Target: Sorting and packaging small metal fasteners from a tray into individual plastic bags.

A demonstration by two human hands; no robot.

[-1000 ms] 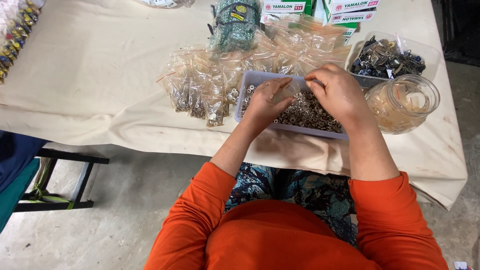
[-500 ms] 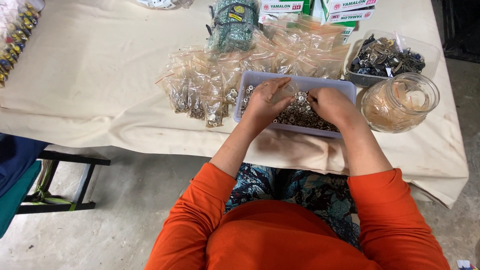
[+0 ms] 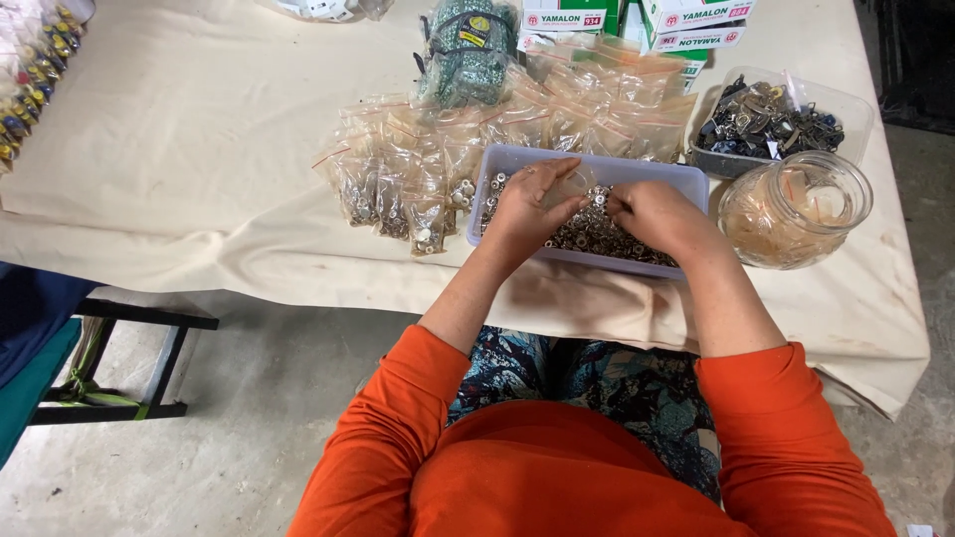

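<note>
- The lavender tray (image 3: 597, 164) is the landmark; its walls hem in the metal fasteners (image 3: 597, 231), and both hands fill most of its inside.
- Left of the tray, small clear bags (image 3: 398, 189) crowd right up to its wall, so no gap is left there.
- Behind the tray, more bags (image 3: 597, 94) and white boxes (image 3: 686, 20) block the far side.
- Right of the tray, a glass jar (image 3: 796, 211) stands just beside it, with a clear tub of dark hardware (image 3: 771, 121) behind the jar.
- In front of the tray, a bare strip of worktop (image 3: 328, 268) runs to the near edge.
- Far left of the tray, the cloth lies bare and wide.
</note>
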